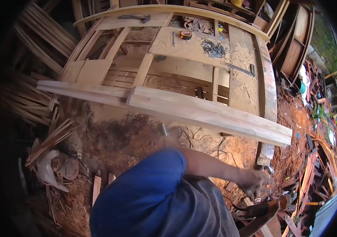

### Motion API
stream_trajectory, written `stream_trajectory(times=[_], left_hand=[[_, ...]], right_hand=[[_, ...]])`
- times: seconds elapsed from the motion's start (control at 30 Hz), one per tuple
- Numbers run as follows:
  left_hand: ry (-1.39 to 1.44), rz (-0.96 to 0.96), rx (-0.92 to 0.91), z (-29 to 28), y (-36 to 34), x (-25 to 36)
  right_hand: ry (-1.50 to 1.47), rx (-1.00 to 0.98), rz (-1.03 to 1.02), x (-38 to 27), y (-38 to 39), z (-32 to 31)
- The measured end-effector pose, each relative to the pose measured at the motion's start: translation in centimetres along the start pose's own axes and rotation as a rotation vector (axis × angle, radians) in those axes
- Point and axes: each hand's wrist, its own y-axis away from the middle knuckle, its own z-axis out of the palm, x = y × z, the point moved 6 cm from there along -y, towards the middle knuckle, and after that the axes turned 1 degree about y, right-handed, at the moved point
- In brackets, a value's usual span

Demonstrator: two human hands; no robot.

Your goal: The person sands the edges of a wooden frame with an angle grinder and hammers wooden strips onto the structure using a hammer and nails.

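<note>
My left arm, in a blue sleeve point(144, 177), crosses in front of me to the right. My left hand point(253, 182) is past the bench's near right corner, fingers apart, with nothing seen in it. Low on the right, my right hand point(285, 201) is closed around a dark corded power tool point(253, 211); its exact kind is unclear. Two pale timber lengths, a thicker one point(212, 112) and a thinner one point(83, 90), lie across the near side of the bench. Beyond my left elbow, a short silver rod point(164, 129) shows beside a blurred patch.
On the sawdust-covered bench point(243, 89) are a hammer point(136, 17), a tape measure point(186, 35), a pile of nails point(214, 48) and a try square point(241, 70). Timber strips point(42, 31) are stacked at the left. Wood scraps point(308, 177) litter the reddish ground at the right.
</note>
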Motion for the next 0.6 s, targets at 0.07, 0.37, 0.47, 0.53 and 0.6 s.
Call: stream_trajectory(times=[0.07, 0.37, 0.47, 0.53, 0.6], left_hand=[[-0.104, 0.151, 0.094, 2.7, -1.4, 2.1], [-0.177, -0.180, 0.036, 7.7, -12.2, -4.4], [-0.287, -0.254, 0.055, 11.9, -16.4, -8.3], [-0.265, -0.332, 0.034, 11.2, -18.4, -9.1], [-0.317, -0.348, 0.097, 12.0, -20.5, -10.4]], right_hand=[[-0.018, -0.053, -0.022, -1.2, -2.6, 1.6], [-0.235, -0.403, 0.249, -0.5, -18.6, 1.9], [-0.319, -0.371, 0.234, 2.0, -26.0, 0.5], [-0.281, -0.476, 0.262, 1.1, -27.5, 1.7], [-0.326, -0.493, 0.362, 1.6, -29.6, 1.9]])
